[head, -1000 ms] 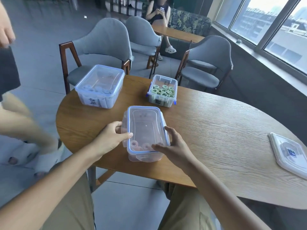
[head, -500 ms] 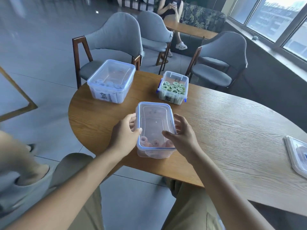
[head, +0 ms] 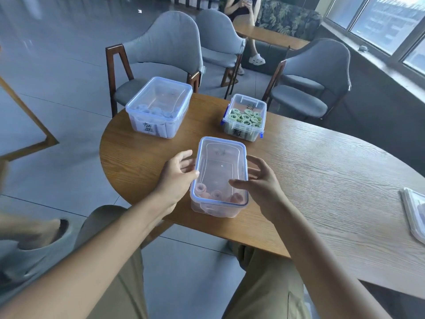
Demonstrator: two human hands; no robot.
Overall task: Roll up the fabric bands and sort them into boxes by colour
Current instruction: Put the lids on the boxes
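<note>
A clear lidded box (head: pixel 220 176) with a blue-edged lid sits near the front edge of the round wooden table (head: pixel 322 180), and it serves as the landmark here. Inside it, at the end nearest the person, lie several pink rolled bands (head: pixel 216 195), seen through the lid. The left hand (head: pixel 177 178) is at the box's left side, fingers loosely spread and relaxed, the thumb tip touching the lid's left rim; it does not grip anything. The right hand (head: pixel 259 183) is at the box's right side, fingers spread and gently bent, the thumb reaching over the lid near its right rim; whether the thumb touches the plastic cannot be told, and the hand holds nothing. Beyond the box and to its left stands a larger lidded box (head: pixel 158 107) holding pale blue rolled bands (head: pixel 151 111), with handwriting on its front. Beyond the box and slightly right stands an open box (head: pixel 245 117) filled with green rolled bands (head: pixel 245 117). Far to the right of the box, at the picture's edge, lie loose lids (head: pixel 415 210).
</note>
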